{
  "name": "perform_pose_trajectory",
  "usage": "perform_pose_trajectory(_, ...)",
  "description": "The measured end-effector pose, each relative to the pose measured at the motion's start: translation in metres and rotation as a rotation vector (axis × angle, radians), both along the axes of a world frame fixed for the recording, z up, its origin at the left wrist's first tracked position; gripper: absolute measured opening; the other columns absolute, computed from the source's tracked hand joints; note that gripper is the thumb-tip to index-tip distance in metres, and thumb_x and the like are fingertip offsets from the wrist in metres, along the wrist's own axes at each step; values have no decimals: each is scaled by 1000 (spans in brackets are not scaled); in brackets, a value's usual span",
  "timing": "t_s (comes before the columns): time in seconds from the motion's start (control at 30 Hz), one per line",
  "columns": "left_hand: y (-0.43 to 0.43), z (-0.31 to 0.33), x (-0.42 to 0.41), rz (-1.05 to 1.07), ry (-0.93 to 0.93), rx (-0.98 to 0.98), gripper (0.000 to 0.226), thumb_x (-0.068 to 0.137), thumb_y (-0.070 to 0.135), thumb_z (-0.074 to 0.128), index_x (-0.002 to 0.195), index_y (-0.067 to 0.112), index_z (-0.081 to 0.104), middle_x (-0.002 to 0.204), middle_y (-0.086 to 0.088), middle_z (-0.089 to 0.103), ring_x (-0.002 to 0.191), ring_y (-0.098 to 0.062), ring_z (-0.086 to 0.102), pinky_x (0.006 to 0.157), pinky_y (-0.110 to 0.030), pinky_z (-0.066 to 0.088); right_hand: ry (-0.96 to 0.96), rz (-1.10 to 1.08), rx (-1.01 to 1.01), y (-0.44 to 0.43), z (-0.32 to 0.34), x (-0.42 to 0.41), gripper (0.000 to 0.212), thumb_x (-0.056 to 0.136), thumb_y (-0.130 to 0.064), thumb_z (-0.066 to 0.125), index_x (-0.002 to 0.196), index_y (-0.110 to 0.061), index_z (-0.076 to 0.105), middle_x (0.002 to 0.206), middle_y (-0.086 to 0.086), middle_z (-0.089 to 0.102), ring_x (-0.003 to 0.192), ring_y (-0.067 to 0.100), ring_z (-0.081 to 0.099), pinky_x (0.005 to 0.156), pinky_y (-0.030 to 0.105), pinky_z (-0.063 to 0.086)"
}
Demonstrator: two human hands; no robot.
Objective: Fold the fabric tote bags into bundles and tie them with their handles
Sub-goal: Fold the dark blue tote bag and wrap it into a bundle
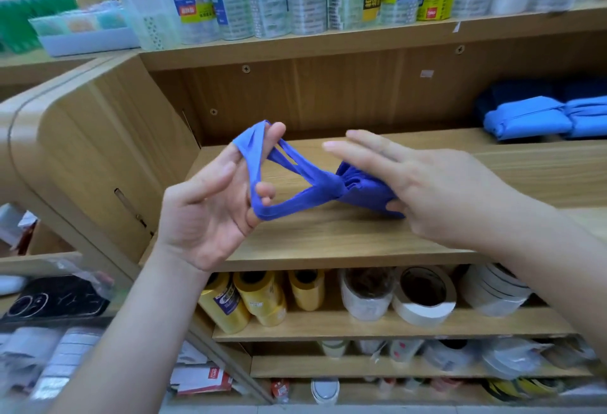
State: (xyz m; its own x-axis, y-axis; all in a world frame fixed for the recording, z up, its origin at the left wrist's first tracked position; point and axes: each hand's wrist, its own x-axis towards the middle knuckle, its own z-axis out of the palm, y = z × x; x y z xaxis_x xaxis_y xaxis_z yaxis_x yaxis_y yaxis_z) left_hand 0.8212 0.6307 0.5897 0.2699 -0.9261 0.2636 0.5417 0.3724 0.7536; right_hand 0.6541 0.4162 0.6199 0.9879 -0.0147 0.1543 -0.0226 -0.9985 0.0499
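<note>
Above the wooden shelf [328,242], the right hand [437,190] pinches a folded blue tote bundle [361,188] between thumb and fingers. The left hand [203,210] stretches its handles [322,185], hooked over spread fingers. The knot is not yet tied; two tied bundles [525,119] sit far right.
</note>
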Motion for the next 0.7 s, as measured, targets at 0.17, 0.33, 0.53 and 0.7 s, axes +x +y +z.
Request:
perform_pose_trajectory(0.17, -14, 7, -16, 19, -291, 108, 98, 71, 14, 78, 151, 27, 24, 155, -7, 36, 75, -25, 67, 71, -29, 56, 59, 158, -280, 25, 1, 8, 63, 93, -28, 15, 141, -58, -13, 101, 0, 43, 75, 26, 56, 62, 34, 37)
perform_pose_trajectory(0.33, -8, 1, -21, 32, -109, 36, 91, 73, 11, 72, 151, 12, 25, 156, -10, 33, 82, -25, 66, 78, -31, 55, 18, 104, -279, 23, -6, 17, 34, 95, -31, 44, 127, -45, 46, 88, -7, 46, 76, 23, 57, 60, 32, 36)
perform_pose_trajectory(0.53, 17, -2, -10, 543, -196, 344, 101, 41, 16, 92, 134, 8, 53, 129, -17, 62, 108, -26, 66, 83, -36, 58, 32, 105, -308, 11, -8, 23, 24, 100, -34, 39, 119, -38, 54, 88, -8, 50, 84, 21, 59, 59, 30, 39)
perform_pose_trajectory(0.7, 36, 36, -21, 693, -1260, 324, 117, 52, 54, 88, 150, 29, 30, 156, 10, 30, 145, -13, 27, 117, -40, 27, 45, 126, -312, 5, -5, 28, 25, 101, -42, 39, 122, -41, 52, 90, -9, 52, 84, 19, 57, 55, 29, 35)
